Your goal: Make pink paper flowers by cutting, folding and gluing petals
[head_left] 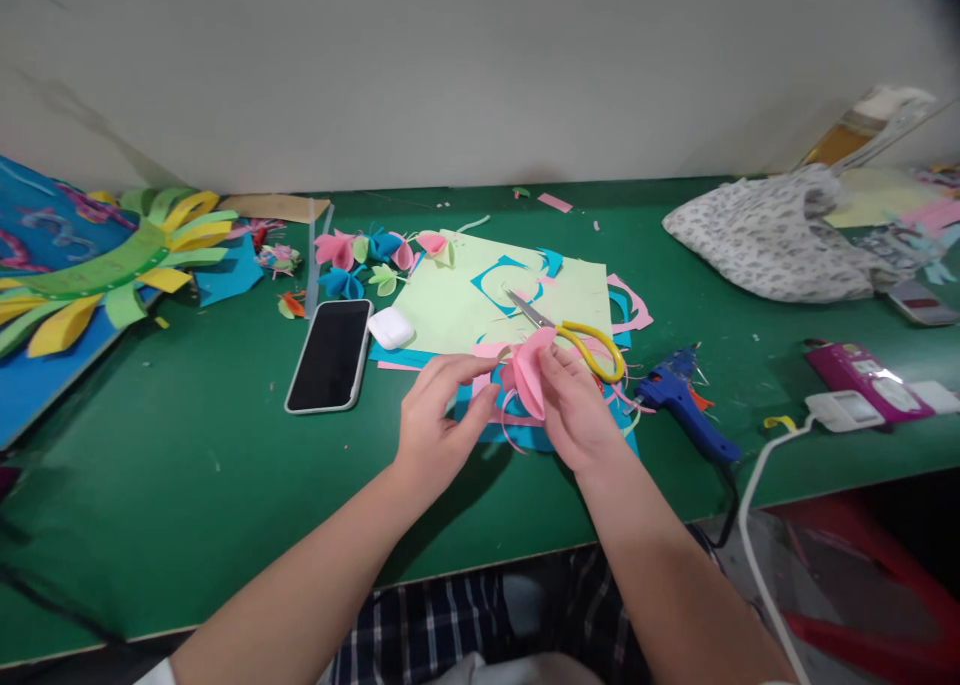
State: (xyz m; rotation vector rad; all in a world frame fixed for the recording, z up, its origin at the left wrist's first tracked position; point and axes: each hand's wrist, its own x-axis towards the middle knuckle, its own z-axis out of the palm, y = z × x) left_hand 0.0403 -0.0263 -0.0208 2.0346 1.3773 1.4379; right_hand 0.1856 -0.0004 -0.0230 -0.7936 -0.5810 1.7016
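Observation:
A folded pink paper flower [531, 377] is pinched in my right hand [576, 405], its round petals facing left. My left hand [444, 405] is beside it, thumb and index finger apart, the fingertips close to the petals. Whether they touch the paper I cannot tell. Just behind the flower, scissors with yellow handles [591, 349] lie on a pale green paper sheet [435, 300]. Blue cut-out scraps [491, 277] rest on that sheet. Pink and blue paper offcuts lie beneath my hands. Several finished paper flowers [342, 251] in pink, blue and green sit behind, to the left.
Left of my hands are a phone [330, 355] and a white earbud case [391, 327]. On the right lie a blue glue gun [688, 400], a magenta device [862, 377] with a white cable, and a patterned cloth [780, 230]. A yellow-fringed paper craft [112, 265] stands far left.

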